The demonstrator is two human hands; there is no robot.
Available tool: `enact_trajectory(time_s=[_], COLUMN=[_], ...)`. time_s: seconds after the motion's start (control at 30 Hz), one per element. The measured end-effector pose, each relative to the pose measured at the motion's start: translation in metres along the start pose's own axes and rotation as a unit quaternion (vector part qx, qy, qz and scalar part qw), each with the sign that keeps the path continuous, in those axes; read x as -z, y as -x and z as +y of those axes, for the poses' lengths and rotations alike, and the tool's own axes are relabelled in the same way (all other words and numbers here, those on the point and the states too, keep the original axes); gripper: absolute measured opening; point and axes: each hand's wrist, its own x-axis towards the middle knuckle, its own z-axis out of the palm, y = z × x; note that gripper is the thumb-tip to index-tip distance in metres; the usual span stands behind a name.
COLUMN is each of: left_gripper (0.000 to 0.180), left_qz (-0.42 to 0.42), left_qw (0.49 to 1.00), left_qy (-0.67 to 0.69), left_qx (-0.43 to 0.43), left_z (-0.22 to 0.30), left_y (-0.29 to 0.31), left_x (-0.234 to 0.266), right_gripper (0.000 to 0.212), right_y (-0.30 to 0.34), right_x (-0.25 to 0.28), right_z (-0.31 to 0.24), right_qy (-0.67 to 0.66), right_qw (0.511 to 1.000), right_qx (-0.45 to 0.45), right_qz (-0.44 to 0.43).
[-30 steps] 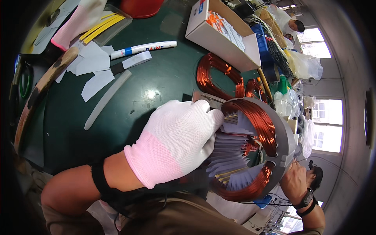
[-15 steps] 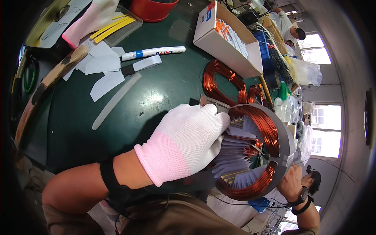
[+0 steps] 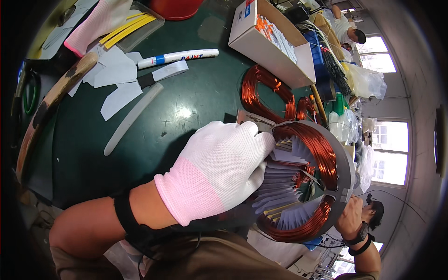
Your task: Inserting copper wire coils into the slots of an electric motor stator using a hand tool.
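A motor stator (image 3: 339,158), a grey ring wound with copper wire coils (image 3: 321,151), stands on its side at the right of the table. White slot papers (image 3: 275,186) fan out inside it. My left hand (image 3: 221,163), in a white and pink knit glove, is closed at the stator's left side, beside the papers. Its fingertips are hidden, so what they pinch does not show. Bare and wearing a watch, my right hand (image 3: 350,218) is curled against the stator's outer right side. The stator hides its fingertips.
A loose copper coil (image 3: 249,95) lies behind the stator, near a white carton (image 3: 266,56). Left on the green table (image 3: 186,100) are a paint marker (image 3: 179,57), a pale flat strip (image 3: 133,120), paper pieces (image 3: 116,70), yellow strips (image 3: 127,30), a wooden stick (image 3: 56,95) and another glove (image 3: 100,23).
The whole view has shifted slightly, with the table items a little further left. The stator's right side has moved slightly right with my right hand. My left hand keeps its closed pose.
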Motion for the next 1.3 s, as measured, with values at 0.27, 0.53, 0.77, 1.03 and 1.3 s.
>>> enact_trajectory(time_s=[0.27,0.53,0.77,1.03,1.3], left_gripper=[0.022,0.019,0.021,0.022,0.020], left_qz=[-0.017,-0.031,0.027,-0.007,-0.002], left_qw=[1.000,0.999,0.999,0.999,0.997], left_qy=[-0.014,-0.007,0.021,-0.044,0.067], left_qx=[0.010,0.027,0.000,0.005,0.034], left_z=[0.002,0.003,-0.001,0.007,-0.003], left_y=[0.001,-0.002,0.003,-0.001,0.000], left_x=[0.001,0.004,-0.003,0.003,0.003], right_gripper=[0.027,0.028,0.030,0.026,0.024], right_y=[-0.004,0.003,-0.013,-0.014,-0.003], right_x=[0.002,-0.003,-0.001,0.009,0.002], right_z=[0.001,0.001,0.002,0.001,-0.002], right_qy=[0.003,0.010,-0.010,-0.005,0.027], right_qw=[1.000,0.999,0.999,0.999,0.999], right_qx=[0.018,0.000,0.043,0.031,-0.019], right_qz=[-0.011,-0.031,-0.016,-0.035,-0.019])
